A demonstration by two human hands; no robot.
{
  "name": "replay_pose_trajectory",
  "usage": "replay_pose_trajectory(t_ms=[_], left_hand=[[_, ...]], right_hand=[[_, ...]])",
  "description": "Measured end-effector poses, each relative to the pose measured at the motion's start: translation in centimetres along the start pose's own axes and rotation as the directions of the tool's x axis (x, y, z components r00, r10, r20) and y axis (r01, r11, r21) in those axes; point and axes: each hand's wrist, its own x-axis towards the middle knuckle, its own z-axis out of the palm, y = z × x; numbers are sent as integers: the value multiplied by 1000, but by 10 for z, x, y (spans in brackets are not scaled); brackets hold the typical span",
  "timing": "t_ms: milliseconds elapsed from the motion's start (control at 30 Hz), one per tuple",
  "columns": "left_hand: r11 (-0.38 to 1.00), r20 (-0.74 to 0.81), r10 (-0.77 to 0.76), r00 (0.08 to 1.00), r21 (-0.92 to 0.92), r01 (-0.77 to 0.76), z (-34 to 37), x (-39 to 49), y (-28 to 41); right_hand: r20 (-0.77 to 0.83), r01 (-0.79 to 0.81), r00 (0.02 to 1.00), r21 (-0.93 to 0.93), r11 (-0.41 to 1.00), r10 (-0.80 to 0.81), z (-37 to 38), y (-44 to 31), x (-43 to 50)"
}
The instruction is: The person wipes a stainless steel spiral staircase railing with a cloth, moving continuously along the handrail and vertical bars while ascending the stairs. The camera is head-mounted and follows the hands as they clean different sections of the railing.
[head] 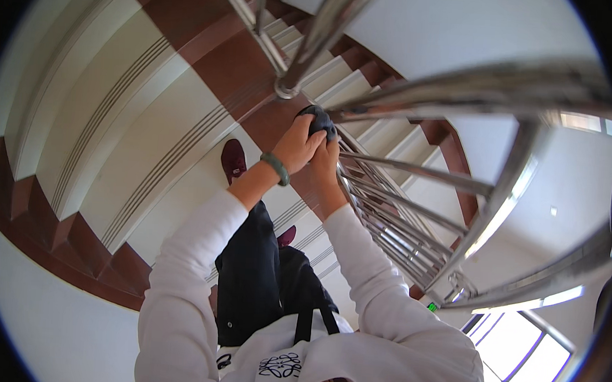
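Observation:
A small black rounded object [316, 121] is held between my two hands at the end of my outstretched arms. I cannot tell what kind of thing it is. My left hand [296, 143], with a green bangle [275, 168] on its wrist, grips it from the left. The fingers of my right hand [326, 158] close around its near right side and meet the left hand. Both hands are beside a metal handrail [448, 92], close to the lower end of a steel post [306, 59]. The hands cover part of the object.
Pale stair treads [184, 126] with dark grooved strips and a red-brown border [224, 60] run to the left. Metal balusters [416, 197] stand to the right, with lower steps [339, 80] beyond. My dark red shoe [233, 157] is on a step. A window [527, 362] is at lower right.

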Motion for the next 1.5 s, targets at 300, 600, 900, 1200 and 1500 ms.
replay_pose_trajectory(t_ms=[300,600,900,1200,1500], left_hand=[[893,-88,397,914,-191,-407,100,-87,211],[874,-174,427,887,-173,-455,115,-34,273],[801,7,565,825,-248,-546,109,5,262],[920,247,392,886,-122,-373,133,14,129],[969,262,242,934,-14,-247,173,2,-1]], right_hand=[[-389,176,921,370,912,-21,-141,-154,-145],[-327,419,871,105,902,-367,-146,-229,-98],[-79,543,840,108,833,-537,-148,-208,-45],[-54,277,958,430,859,-282,-153,-48,5],[-12,108,994,211,971,-108,-169,116,39]])
